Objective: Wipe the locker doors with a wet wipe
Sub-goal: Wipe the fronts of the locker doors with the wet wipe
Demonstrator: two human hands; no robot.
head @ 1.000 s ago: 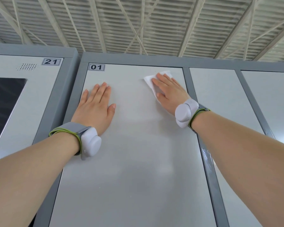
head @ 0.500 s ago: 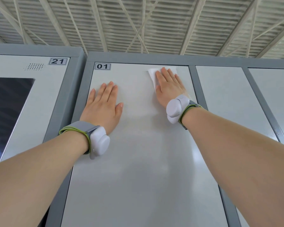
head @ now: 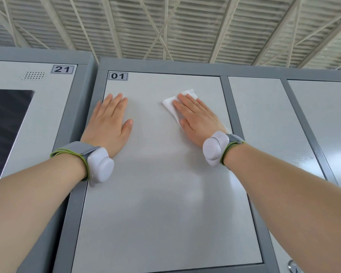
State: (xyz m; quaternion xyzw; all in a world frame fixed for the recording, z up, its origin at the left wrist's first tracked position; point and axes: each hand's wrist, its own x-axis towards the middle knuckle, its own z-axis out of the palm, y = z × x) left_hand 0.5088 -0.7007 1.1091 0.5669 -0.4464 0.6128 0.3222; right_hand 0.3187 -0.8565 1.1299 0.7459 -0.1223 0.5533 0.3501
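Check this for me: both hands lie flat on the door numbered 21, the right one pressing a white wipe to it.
Wrong door. The head view shows the left hand and right hand flat on the door numbered 01, the right one pressing the white wipe to it.

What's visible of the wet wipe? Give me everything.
The wet wipe is white, thin and soft-looking, roughly rectangular with slightly crumpled edges. It lies flat against the upper right of locker door 01, pressed there by the straight fingers and palm of the right hand. The hand covers most of it, so mainly its top corner and left edge show.
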